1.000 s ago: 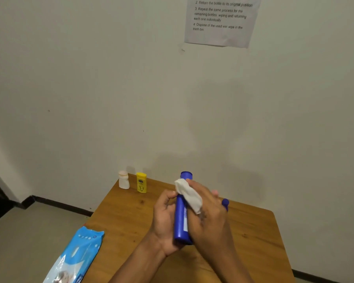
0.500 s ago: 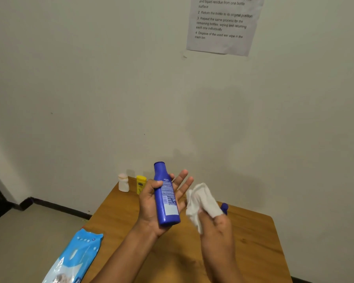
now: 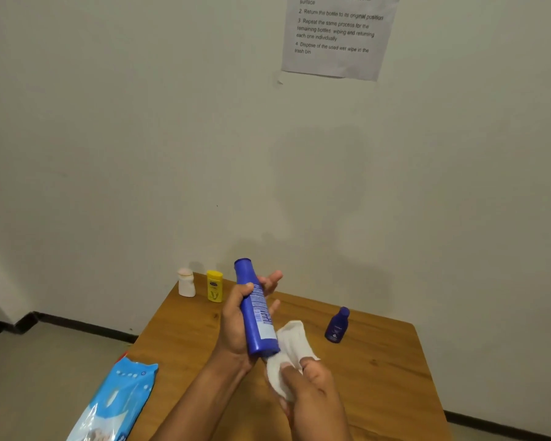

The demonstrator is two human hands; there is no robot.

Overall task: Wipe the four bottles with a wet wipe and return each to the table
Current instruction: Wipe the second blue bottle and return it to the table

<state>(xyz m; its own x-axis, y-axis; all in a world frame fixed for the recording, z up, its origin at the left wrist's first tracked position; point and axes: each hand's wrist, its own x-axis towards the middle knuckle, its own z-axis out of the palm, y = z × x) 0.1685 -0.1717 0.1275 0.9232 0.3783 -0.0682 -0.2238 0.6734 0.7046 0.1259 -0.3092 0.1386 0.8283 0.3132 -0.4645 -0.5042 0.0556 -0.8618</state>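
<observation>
I am watching the left hand holding the tall blue bottle above the desk, cap end up and leaning a little away from me toward the wall. Its grip is clamped on the bottle: the thumb is lying across the front near the printed label while the fingers are reaching out behind it, their tips showing past the bottle's right side. The right hand is pinching the white wipe between thumb and fingers, so that grip is closed on the wipe, and the wipe is pressing against the bottle's lower end, just right of it.

The other three bottles are standing upright on the desk. The small white bottle and the yellow bottle are sitting just beside each other at the far left corner, near the wall. The small dark blue bottle is standing apart from them on the right half of the desk, near the wipe but not touching it.

A light blue pack of wipes is lying at the near left edge of the desk, partly overhanging it. A printed sheet is hanging on the wall above.
</observation>
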